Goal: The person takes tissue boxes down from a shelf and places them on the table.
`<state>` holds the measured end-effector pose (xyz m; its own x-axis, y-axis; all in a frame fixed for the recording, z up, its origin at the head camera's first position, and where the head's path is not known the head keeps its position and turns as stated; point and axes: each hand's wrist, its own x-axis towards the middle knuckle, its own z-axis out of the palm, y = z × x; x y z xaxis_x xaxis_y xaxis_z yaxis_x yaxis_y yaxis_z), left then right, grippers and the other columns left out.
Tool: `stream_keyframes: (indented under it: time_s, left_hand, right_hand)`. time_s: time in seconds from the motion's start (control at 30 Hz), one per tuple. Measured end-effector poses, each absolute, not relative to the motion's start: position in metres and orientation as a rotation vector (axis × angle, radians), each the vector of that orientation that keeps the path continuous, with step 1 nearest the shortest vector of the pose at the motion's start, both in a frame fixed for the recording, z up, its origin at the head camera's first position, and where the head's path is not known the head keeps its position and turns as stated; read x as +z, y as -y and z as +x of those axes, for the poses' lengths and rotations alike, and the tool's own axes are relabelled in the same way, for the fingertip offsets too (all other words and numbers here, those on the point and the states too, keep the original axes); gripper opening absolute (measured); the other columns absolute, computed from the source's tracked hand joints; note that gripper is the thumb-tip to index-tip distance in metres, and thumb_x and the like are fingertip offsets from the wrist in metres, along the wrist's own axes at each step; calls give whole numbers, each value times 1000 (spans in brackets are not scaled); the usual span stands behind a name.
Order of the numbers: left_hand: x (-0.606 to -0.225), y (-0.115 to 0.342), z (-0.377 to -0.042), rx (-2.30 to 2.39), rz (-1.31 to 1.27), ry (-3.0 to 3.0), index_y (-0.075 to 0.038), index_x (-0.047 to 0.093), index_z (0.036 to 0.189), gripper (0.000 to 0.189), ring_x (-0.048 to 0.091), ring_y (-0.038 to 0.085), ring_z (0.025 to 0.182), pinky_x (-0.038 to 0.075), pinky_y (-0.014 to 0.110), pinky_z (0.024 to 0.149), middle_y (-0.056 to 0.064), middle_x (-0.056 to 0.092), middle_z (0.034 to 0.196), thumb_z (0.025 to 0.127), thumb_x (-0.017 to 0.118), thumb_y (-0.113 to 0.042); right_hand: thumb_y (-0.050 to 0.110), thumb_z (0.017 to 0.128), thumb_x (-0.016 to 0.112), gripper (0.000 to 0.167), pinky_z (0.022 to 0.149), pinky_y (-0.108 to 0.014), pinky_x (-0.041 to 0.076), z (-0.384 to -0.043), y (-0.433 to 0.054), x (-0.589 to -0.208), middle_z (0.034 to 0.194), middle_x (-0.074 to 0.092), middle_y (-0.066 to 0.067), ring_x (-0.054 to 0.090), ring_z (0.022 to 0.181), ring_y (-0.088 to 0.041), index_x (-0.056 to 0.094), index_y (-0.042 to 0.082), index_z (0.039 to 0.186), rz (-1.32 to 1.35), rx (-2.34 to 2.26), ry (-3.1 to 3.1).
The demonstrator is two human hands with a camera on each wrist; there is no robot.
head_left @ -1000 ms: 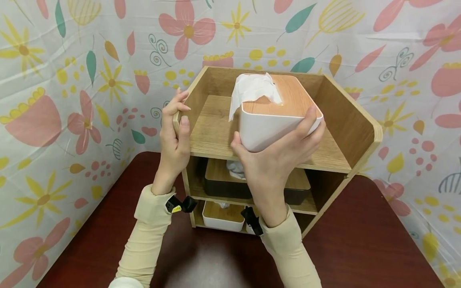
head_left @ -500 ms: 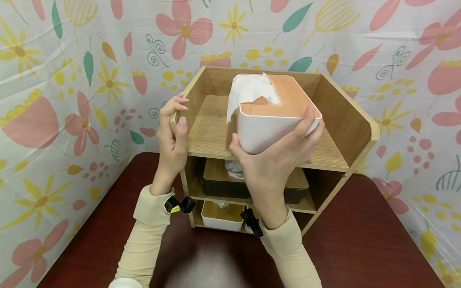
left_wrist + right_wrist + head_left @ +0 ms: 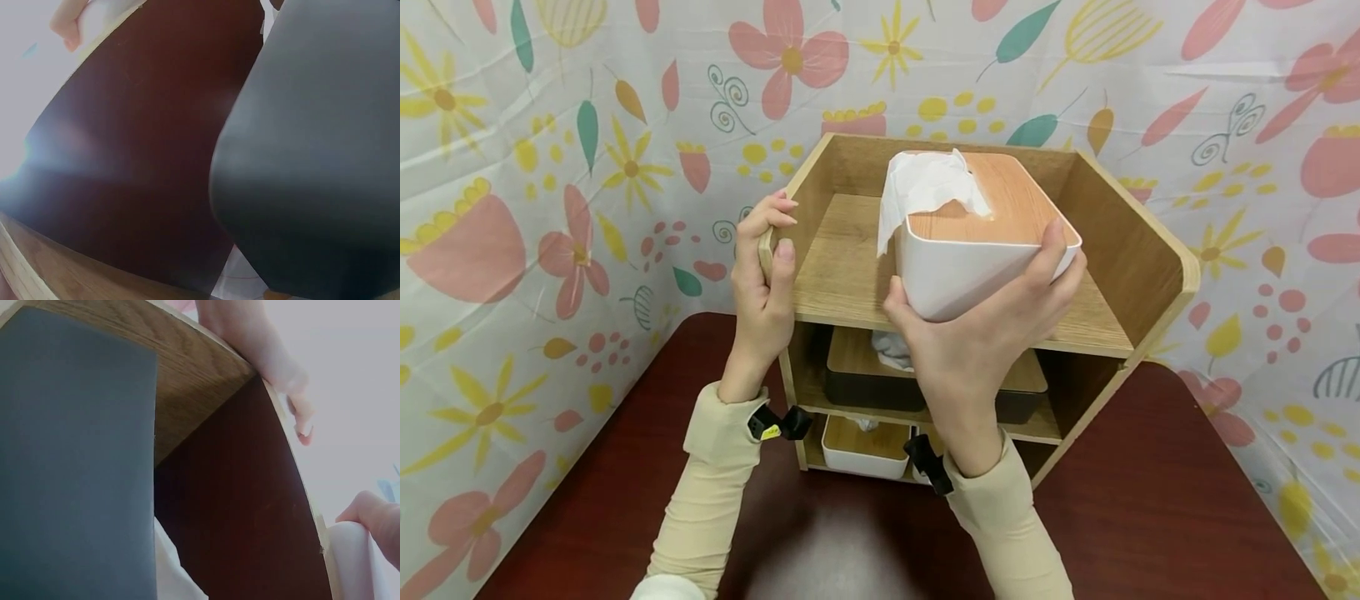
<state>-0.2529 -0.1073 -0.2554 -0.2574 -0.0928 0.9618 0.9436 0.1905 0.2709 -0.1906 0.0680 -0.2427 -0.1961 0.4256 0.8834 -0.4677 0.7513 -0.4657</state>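
Observation:
My right hand point(image 3: 966, 350) holds a white tissue box point(image 3: 955, 279) by its near end, thumb on the left and fingers on the right. The box is tilted in front of the top shelf; its wood-grain lid point(image 3: 1000, 187) faces up. A white tissue point(image 3: 928, 187) sticks out and drapes over the left edge. I cannot tell if the box's underside touches the shelf. My left hand point(image 3: 760, 287) grips the front edge of the left side panel of the wooden shelf unit point(image 3: 842, 267), thumb on the near side.
A dark tissue box point(image 3: 872, 390) with a wood lid sits on the middle shelf, partly behind my right hand. On the bottom shelf stands another white tissue box point(image 3: 865, 460). The unit rests on a dark red table point(image 3: 1120, 517) before a flower-patterned curtain point(image 3: 685, 108).
The fingers of my left hand lie slightly lower and closer together on the panel edge. My right hand and its tissue box keep nearly the same place.

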Motion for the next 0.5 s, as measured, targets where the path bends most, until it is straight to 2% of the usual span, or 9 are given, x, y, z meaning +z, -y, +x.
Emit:
stream_keyframes:
  time_s: [0.5]
  left_hand:
    - [-255, 107, -252, -1280, -866, 1443, 10, 47, 109, 32, 44, 33, 130, 30, 47, 115, 27, 52, 118, 97, 40, -20]
  right_hand:
    - [47, 56, 77, 110, 114, -43, 25, -185, -67, -239, 145, 32, -20, 26, 138, -21, 30, -3, 142, 22, 795, 1571]
